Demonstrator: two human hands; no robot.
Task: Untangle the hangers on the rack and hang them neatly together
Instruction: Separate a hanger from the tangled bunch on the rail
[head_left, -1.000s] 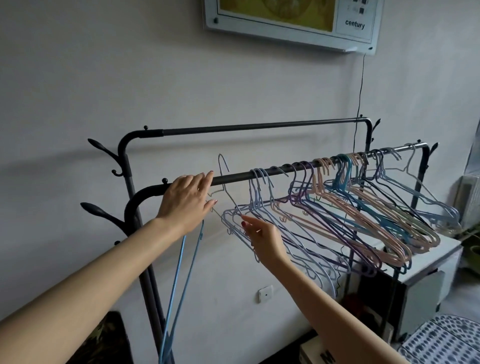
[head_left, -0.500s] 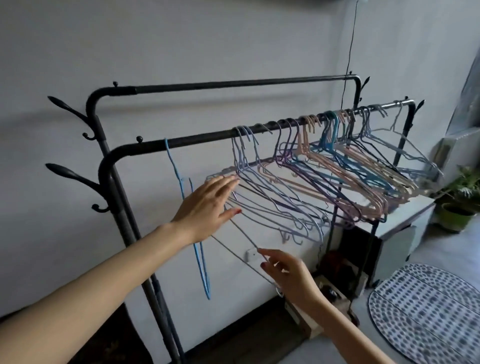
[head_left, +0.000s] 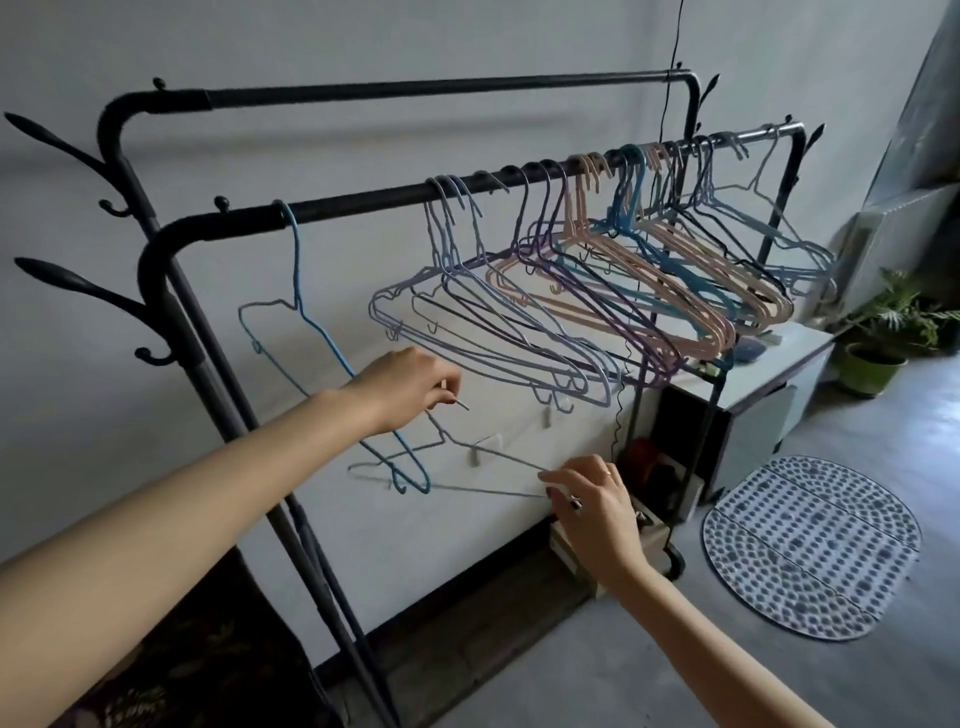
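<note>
A black clothes rack has a front rail (head_left: 363, 200) carrying a packed bunch of hangers (head_left: 623, 291) in lilac, purple, pink and blue toward the right. One blue hanger (head_left: 298, 312) hangs alone near the rail's left bend. A thin grey wire hanger (head_left: 467, 447) is off the rail, held low in front of the wall. My left hand (head_left: 410, 387) pinches its hook end. My right hand (head_left: 597, 499) grips its right shoulder corner.
A higher back rail (head_left: 441, 91) runs behind. Coat hooks (head_left: 78, 283) stick out on the left post. A white cabinet (head_left: 769, 379) stands under the right end, with a potted plant (head_left: 883, 338) beyond and a dotted mat (head_left: 810, 545) on the grey floor.
The grey wire hanger came off the rail and down below the bunch. Both hands dropped with it, the left from the rail. The blue hanger now hangs alone on the rail.
</note>
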